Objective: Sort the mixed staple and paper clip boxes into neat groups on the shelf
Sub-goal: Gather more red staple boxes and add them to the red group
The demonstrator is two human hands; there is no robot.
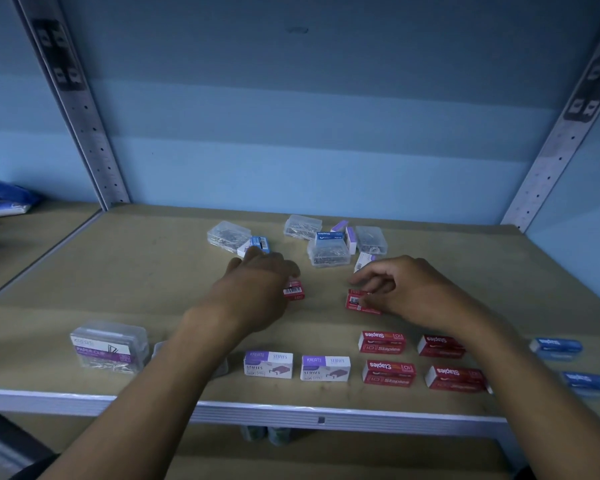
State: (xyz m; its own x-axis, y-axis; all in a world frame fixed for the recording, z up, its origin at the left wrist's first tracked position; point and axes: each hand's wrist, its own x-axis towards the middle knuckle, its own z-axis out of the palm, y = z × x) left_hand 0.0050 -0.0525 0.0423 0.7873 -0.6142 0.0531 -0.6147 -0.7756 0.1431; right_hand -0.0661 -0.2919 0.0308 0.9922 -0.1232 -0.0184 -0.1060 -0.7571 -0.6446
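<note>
Two red staple boxes mid-shelf (153, 271): left red box (294, 291) pokes out right of the left hand (257, 282), fingers curled over it; right red box (359, 301) under the right hand (406, 289), thumb and fingers pinching it. Four red boxes (383, 342) grouped near-right. Unsorted pile (328, 251) far, behind both grips.
</note>
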